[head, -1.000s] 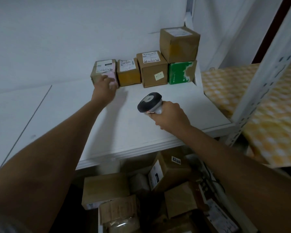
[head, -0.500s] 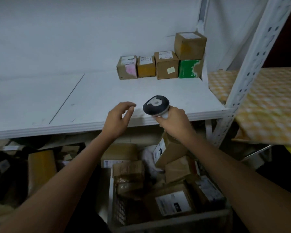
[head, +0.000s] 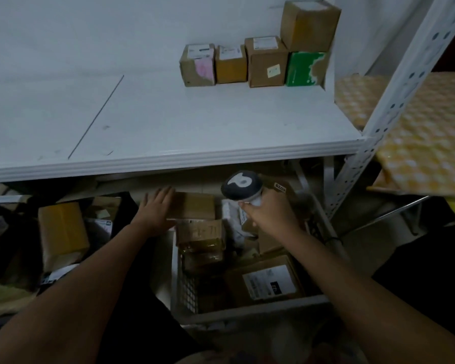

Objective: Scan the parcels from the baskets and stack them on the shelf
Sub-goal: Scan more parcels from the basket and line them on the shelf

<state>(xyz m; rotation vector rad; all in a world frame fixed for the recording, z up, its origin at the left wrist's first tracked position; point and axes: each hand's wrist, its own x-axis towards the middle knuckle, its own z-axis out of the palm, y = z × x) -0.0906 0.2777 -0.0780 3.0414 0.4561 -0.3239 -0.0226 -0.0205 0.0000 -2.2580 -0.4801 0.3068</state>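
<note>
My right hand (head: pixel 269 215) grips a dark-headed barcode scanner (head: pixel 241 189) by its white handle, held over the wire basket (head: pixel 260 307) below the shelf. My left hand (head: pixel 155 210) reaches down with fingers straight, touching the left end of a brown parcel (head: pixel 195 206) at the far end of the basket. The basket holds several cardboard parcels, one with a white label (head: pixel 269 282) near me. On the white shelf (head: pixel 168 119), a row of brown boxes (head: pixel 197 65) and a green box (head: pixel 304 68) stands at the back right, with one brown box (head: pixel 309 24) stacked on the green one.
A yellowish parcel (head: pixel 62 232) and other dark packages lie on the floor at the left. The white perforated shelf post (head: pixel 389 106) rises at the right. A yellow checked cloth (head: pixel 426 132) covers a surface beyond it.
My left hand left the pink-marked box on the shelf and dropped below the shelf edge to the basket parcel. The scanner hand lowered too. My view tilted down.
</note>
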